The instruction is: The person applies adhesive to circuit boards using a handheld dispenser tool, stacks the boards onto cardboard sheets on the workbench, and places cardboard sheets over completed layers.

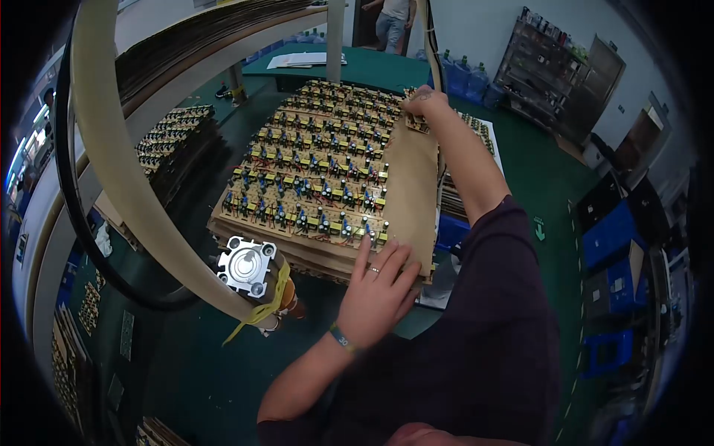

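Note:
Rows of small circuit boards [305, 160] with yellow, black and blue parts stand on a brown cardboard sheet [409, 178] atop a stack of layers. My left hand [378, 286] lies with fingers spread at the near edge of the sheet, fingertips beside the closest boards. At the far right corner, my right hand [425, 102] is closed on a circuit board piece [416, 124], partly hidden by the hand. The right strip of the sheet shows bare cardboard.
A metal cylinder [248, 265] with a yellow tie and a curved pale post [137, 178] stand close on the left. More boards [175, 137] are stacked left, others [476, 128] beyond my right arm. A person [392, 22] stands at the back.

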{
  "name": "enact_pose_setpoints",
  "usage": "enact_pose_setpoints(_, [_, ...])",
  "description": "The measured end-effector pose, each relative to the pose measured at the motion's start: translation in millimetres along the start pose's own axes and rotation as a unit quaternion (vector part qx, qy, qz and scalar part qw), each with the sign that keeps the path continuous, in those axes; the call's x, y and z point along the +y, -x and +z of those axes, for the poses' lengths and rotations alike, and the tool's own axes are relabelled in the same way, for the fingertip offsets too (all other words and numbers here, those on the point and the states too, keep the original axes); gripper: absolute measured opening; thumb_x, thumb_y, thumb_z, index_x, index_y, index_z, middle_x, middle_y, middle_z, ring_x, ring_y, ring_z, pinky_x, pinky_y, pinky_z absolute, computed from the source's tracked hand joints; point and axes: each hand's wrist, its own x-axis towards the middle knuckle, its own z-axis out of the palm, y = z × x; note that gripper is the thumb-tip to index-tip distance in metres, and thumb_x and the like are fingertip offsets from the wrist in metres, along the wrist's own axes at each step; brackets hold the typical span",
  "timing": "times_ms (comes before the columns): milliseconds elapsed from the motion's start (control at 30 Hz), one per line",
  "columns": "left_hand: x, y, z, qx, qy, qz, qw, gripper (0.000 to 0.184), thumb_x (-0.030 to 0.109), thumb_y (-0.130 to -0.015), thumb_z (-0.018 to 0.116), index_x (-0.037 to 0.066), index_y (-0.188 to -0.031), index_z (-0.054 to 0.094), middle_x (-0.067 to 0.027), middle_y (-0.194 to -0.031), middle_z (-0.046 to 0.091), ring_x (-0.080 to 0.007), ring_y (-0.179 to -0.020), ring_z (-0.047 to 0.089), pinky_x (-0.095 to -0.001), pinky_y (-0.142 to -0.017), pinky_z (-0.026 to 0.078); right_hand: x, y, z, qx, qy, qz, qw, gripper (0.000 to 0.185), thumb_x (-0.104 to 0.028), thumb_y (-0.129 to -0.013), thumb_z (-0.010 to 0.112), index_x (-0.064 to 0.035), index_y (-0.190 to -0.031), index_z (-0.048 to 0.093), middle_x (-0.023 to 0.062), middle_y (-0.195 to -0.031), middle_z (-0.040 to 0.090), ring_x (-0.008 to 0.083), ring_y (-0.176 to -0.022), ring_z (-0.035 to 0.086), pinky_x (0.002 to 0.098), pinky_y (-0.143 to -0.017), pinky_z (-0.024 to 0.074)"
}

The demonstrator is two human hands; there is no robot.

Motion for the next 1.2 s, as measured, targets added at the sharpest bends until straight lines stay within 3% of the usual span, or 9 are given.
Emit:
enact_pose_setpoints(100, [0.1, -0.5, 2.9, 0.007, -0.008, 0.003, 1.000, 0.040, 0.022, -0.077, 0.067, 0.010, -0.113, 0.055, -0.0097, -0.123, 0.049, -0.0267, -0.126, 0.040, -0.0529, -0.110, 0.020, -2.7, -19.2, 16.5, 0.051, 0.016, 0.011, 0.999, 0.072, -0.047, -0.090, 0.041, -0.0018, -0.143, 0.023, 0.0116, -0.146, 0.031, 0.0244, -0.123, 0.047, 0.0368, -0.096, 0.0436])
enact_pose_setpoints(533, [1.5, 1.4, 0.5, 0.007, -0.001, 0.010, 1.000, 0.039, 0.023, -0.077, 0.066, 0.009, -0.112, 0.054, -0.0109, -0.121, 0.050, -0.0283, -0.123, 0.041, -0.0550, -0.110, 0.019, -0.8, -23.3, 9.1, 0.101, -0.115, 0.027, 0.988, 0.087, -0.056, -0.082, 0.053, -0.0041, -0.142, 0.019, 0.0166, -0.141, 0.037, 0.0262, -0.122, 0.048, 0.0375, -0.096, 0.0433])
enact_pose_setpoints(633, [2.3, 2.0, -0.1, 0.002, -0.005, 0.010, 1.000, 0.040, 0.023, -0.076, 0.066, 0.009, -0.112, 0.054, -0.0107, -0.122, 0.049, -0.0284, -0.124, 0.040, -0.0552, -0.110, 0.019, 11.3, -0.7, 0.3, 0.143, -0.142, -0.018, 0.979, 0.087, -0.048, -0.080, 0.059, -0.0046, -0.143, 0.018, 0.0175, -0.133, 0.046, 0.0302, -0.119, 0.050, 0.0394, -0.097, 0.0416])
enact_pose_setpoints(733, [2.2, 2.8, 0.2, 0.002, -0.007, 0.009, 1.000, 0.040, 0.023, -0.075, 0.067, 0.009, -0.112, 0.054, -0.0104, -0.122, 0.049, -0.0282, -0.125, 0.039, -0.0551, -0.110, 0.019, 29.8, 56.0, -4.2, 0.179, -0.217, -0.208, 0.937, 0.083, -0.037, -0.079, 0.065, -0.0067, -0.142, 0.020, 0.0172, -0.127, 0.049, 0.0325, -0.111, 0.052, 0.0396, -0.095, 0.0432])
enact_pose_setpoints(800, [2.8, 2.9, 0.5, 0.001, -0.007, 0.008, 1.000, 0.041, 0.023, -0.075, 0.067, 0.009, -0.112, 0.054, -0.0103, -0.123, 0.049, -0.0281, -0.126, 0.039, -0.0549, -0.110, 0.019, 42.3, 90.2, -0.4, 0.084, -0.273, -0.432, 0.856, 0.075, -0.019, -0.076, 0.068, -0.0117, -0.138, 0.027, 0.0177, -0.122, 0.049, 0.0304, -0.108, 0.053, 0.0377, -0.093, 0.0438])
enact_pose_setpoints(900, [3.9, 2.4, -1.9, -0.009, -0.007, 0.001, 1.000, 0.042, 0.022, -0.076, 0.067, 0.011, -0.114, 0.054, -0.0094, -0.124, 0.049, -0.0272, -0.127, 0.039, -0.0540, -0.110, 0.019, 49.5, 114.7, 20.6, 0.141, -0.245, -0.506, 0.815, 0.064, -0.004, -0.071, 0.066, -0.0118, -0.130, 0.041, 0.0154, -0.114, 0.051, 0.0275, -0.102, 0.054, 0.0338, -0.087, 0.0456])
enact_pose_setpoints(1000, [4.5, 2.1, -3.6, -0.024, -0.009, -0.008, 1.000, 0.042, 0.021, -0.077, 0.067, 0.012, -0.116, 0.054, -0.0087, -0.125, 0.048, -0.0265, -0.128, 0.039, -0.0531, -0.110, 0.019, 49.5, 121.2, 35.4, 0.097, -0.150, -0.499, 0.848, 0.066, 0.006, -0.067, 0.063, -0.0139, -0.127, 0.046, 0.0133, -0.123, 0.051, 0.0280, -0.116, 0.048, 0.0367, -0.094, 0.0440])
enact_pose_setpoints(1100, [5.9, -0.2, -4.7, -0.034, -0.011, -0.011, 0.999, 0.042, 0.020, -0.077, 0.067, 0.012, -0.115, 0.055, -0.0089, -0.126, 0.049, -0.0268, -0.128, 0.039, -0.0528, -0.110, 0.019, 55.9, 98.3, 60.8, 0.231, -0.074, -0.540, 0.806, 0.066, 0.010, -0.067, 0.059, -0.0159, -0.127, 0.046, 0.0120, -0.127, 0.049, 0.0284, -0.121, 0.046, 0.0398, -0.099, 0.0393])
enact_pose_setpoints(1200, [7.0, -1.8, -6.4, -0.049, -0.010, -0.018, 0.999, 0.041, 0.020, -0.076, 0.068, 0.011, -0.115, 0.055, -0.0091, -0.126, 0.049, -0.0270, -0.128, 0.038, -0.0526, -0.110, 0.019, 68.5, 95.9, 68.3, 0.234, -0.075, -0.500, 0.830, 0.065, 0.011, -0.068, 0.055, -0.0164, -0.126, 0.047, 0.0101, -0.131, 0.048, 0.0295, -0.123, 0.044, 0.0421, -0.101, 0.0370])
